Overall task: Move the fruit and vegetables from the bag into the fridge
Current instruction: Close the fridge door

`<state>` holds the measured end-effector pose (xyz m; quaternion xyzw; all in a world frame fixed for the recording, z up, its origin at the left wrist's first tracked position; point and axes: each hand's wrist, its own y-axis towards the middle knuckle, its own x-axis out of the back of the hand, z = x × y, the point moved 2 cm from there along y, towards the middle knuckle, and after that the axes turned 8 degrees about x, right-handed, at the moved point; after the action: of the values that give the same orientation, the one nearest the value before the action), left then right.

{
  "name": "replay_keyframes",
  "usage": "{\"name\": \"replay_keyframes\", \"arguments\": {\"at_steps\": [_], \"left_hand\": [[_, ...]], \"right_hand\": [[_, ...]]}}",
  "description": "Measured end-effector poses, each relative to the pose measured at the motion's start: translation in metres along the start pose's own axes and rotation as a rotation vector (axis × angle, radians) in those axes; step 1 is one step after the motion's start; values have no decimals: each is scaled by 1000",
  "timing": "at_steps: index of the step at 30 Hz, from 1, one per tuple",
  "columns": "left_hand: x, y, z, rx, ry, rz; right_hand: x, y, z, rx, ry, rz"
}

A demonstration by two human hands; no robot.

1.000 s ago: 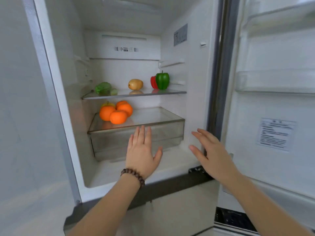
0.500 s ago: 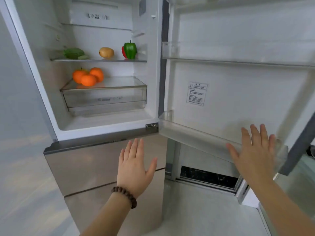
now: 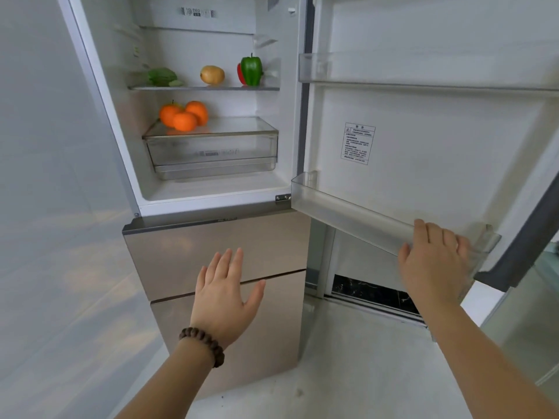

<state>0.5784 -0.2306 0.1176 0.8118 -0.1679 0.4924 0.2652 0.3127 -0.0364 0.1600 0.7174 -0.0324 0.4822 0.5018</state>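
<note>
The fridge (image 3: 211, 195) stands open. On its glass shelf (image 3: 205, 88) lie a green leafy vegetable (image 3: 161, 76), a yellow-brown fruit (image 3: 212, 74) and a green pepper (image 3: 251, 69) with a red pepper (image 3: 240, 74) half hidden behind it. Three oranges (image 3: 183, 114) sit on the lid of the clear drawer (image 3: 211, 149). My left hand (image 3: 225, 297) hovers flat with spread fingers in front of the lower freezer drawers, holding nothing. My right hand (image 3: 432, 261) grips the rim of the lower door bin (image 3: 348, 213), fingers curled over its edge. No bag is in view.
The open fridge door (image 3: 423, 131) fills the right side, with an upper bin (image 3: 393, 74) and a label. Two steel-fronted drawers (image 3: 230, 261) are below the fridge compartment. A pale wall runs along the left; light floor lies below.
The view has pulled back and down from the fridge. My right hand moved onto the lower door bin and curled over its rim. My left hand stays spread and empty.
</note>
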Motion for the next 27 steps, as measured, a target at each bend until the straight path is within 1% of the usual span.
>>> {"name": "replay_keyframes", "arguments": {"at_steps": [4, 8, 11, 14, 16, 19, 21, 24, 27], "left_hand": [[11, -14, 27, 11, -11, -5], [30, -22, 61, -1, -35, -26], [49, -23, 95, -21, -45, -30], [67, -23, 133, -59, -63, -17], [81, -25, 159, -103, -55, -24], [105, -24, 195, -160, -52, -70], [123, -22, 214, -162, -61, -85], [146, -15, 238, -157, -83, -86], [161, -12, 256, -156, -92, -90]], "right_hand": [[17, -21, 40, 55, -11, 42], [33, -39, 98, 98, -39, 89], [44, -48, 154, 84, -91, 166], [56, -52, 214, 69, -188, 293], [67, -51, 254, 58, -204, 358], [81, -48, 305, 103, -204, 418], [90, -49, 331, 148, -178, 453], [109, -57, 363, 226, -49, 446], [134, -70, 384, 320, 92, 330]]}}
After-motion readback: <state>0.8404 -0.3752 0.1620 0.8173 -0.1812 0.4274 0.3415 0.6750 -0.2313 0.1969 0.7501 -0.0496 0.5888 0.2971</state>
